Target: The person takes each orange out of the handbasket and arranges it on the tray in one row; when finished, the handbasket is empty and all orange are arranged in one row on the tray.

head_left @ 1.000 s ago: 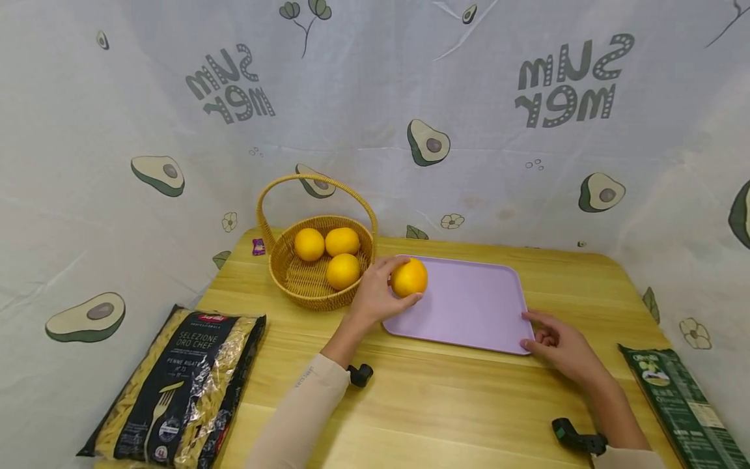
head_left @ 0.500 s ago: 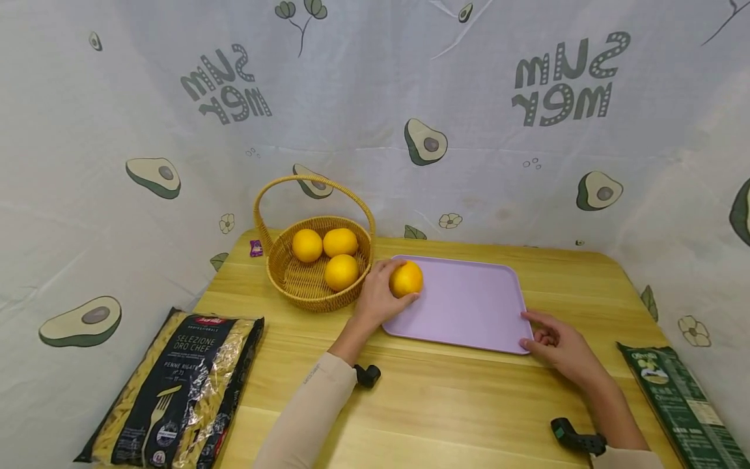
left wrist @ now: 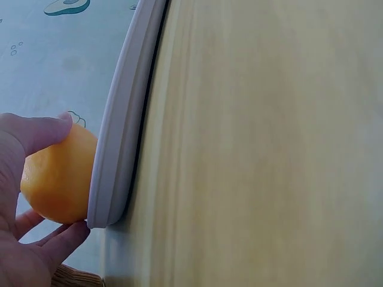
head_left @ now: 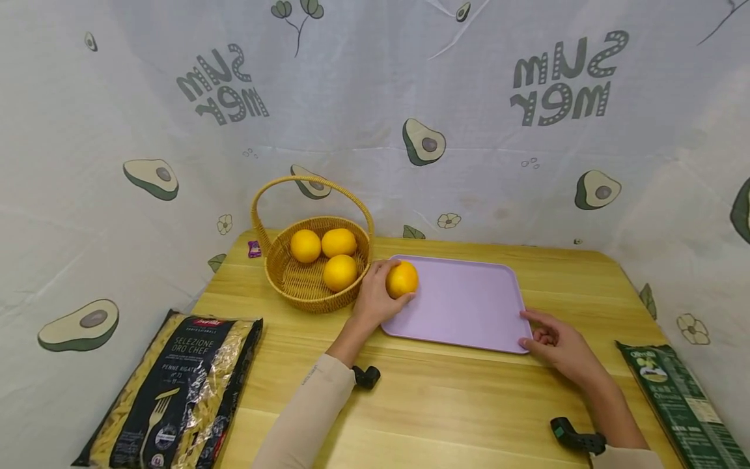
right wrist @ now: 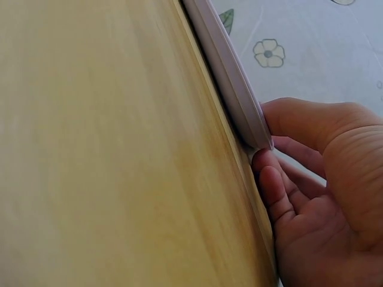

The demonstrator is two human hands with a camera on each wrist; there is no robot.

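Left hand (head_left: 373, 297) was clamped on the orange (head_left: 402, 280), which sat at that hand's 2 o'clock, over the tray (head_left: 465, 306)'s 9 o'clock end. Right hand (head_left: 559, 348), farther off, pinched the tray's 4 o'clock corner. Tray long axis: ran roughly 9-to-3.

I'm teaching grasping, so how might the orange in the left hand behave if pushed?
The orange would probably roll, being nearly round. The raised rim of the purple tray might stop a gentle roll. The fruit's smooth-looking skin could prove slightly slippery.
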